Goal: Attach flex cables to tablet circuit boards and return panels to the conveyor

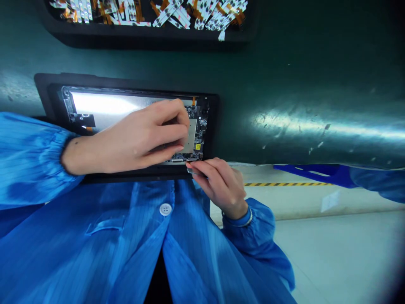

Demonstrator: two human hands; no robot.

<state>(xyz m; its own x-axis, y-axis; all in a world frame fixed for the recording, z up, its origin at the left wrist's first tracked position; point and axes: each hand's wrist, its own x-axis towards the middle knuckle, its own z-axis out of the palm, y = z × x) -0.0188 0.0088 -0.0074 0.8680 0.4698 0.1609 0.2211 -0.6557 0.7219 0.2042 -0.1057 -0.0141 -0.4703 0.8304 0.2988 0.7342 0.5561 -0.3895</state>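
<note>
An opened tablet (104, 114) lies in a black tray (47, 97), its bright metal back plate and circuit board (201, 131) showing. Over the tablet's middle and right part reaches my left hand (148, 133), its fingers curled down at the board. Their tips are partly hidden, so what they hold, if anything, cannot be made out. At the lower right edge, my right hand (220, 181) pinches a small flat silvery piece (192, 170) between thumb and fingers. It is close to the white connectors (177, 160) on the board's lower edge.
Behind the tablet, a black bin (148, 38) holds several white strips with orange flex cables (171, 12). The dark green table (316, 105) ends just right of my right hand. Beyond it are a blue plastic object (316, 172), another blue sleeve (379, 183) and the floor.
</note>
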